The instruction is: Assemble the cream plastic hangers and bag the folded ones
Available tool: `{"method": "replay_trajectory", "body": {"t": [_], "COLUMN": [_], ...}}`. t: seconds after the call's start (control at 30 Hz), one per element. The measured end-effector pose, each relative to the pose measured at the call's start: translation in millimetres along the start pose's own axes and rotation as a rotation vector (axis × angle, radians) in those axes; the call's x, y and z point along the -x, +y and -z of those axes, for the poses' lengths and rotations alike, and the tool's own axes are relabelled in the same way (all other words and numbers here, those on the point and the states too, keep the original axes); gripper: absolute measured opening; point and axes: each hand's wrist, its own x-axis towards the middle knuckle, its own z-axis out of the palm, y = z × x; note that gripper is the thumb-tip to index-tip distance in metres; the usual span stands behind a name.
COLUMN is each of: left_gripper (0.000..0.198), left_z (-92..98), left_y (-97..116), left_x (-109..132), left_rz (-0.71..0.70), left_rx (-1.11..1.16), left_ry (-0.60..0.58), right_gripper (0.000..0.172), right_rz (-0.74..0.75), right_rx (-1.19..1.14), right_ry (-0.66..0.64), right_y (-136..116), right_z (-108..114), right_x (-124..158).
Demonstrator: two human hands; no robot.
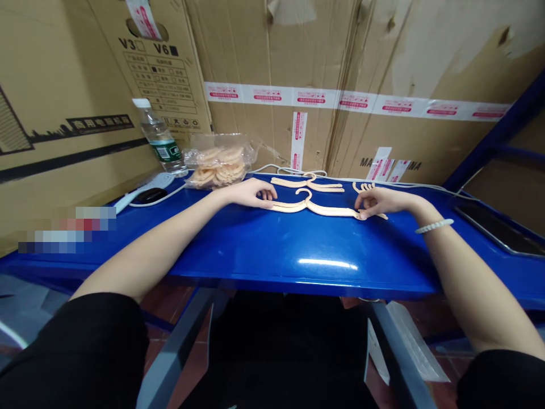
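Note:
A cream-coloured hanger (330, 211) with its arms spread and its hook pointing away lies on the blue table (255, 250). My left hand (256, 193) is closed on its left end. Its right end is between the thumb and fingers of my right hand (371, 203). Just behind lies a second cream hanger (289, 183), also spread flat. Several more cream pieces with curved hooks (367, 186) are partly hidden behind my right hand. A clear plastic bag (225, 165) of similar cream pieces sits behind my left hand.
A water bottle (164, 145) stands at the back left, near a black oval object (152, 196) and a pale blue-handled item (145, 187). A white cable (409, 184) runs along the back. On the right lies a dark phone-like device (502, 230). Cardboard boxes (264, 51) wall the back.

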Motion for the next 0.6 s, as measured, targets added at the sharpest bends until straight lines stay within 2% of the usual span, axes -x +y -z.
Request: {"method": "replay_trajectory", "body": {"t": [0.13, 0.37, 0.47, 0.6], "left_gripper": [0.041, 0.043, 0.036, 0.031], "left_z": [-0.9, -14.6, -16.0, -12.6], "left_y": [-1, 11, 14, 14], "left_x": [1, -6, -7, -5], "left_rz": [0.000, -0.078, -0.108, -0.106], "left_rx": [0.007, -0.022, -0.039, -0.043], "left_ry": [0.032, 0.097, 0.065, 0.036], "right_gripper": [0.054, 0.036, 0.036, 0.036], "right_rz": [0.004, -0.104, -0.129, -0.136], "right_rx": [0.061, 0.158, 0.214, 0.243], "right_ry": [0.197, 0.527, 0.591, 0.605], "right_y": [1, 2, 4, 6], "right_z": [5, 9, 8, 6], "right_x": [4, 7, 7, 4]}}
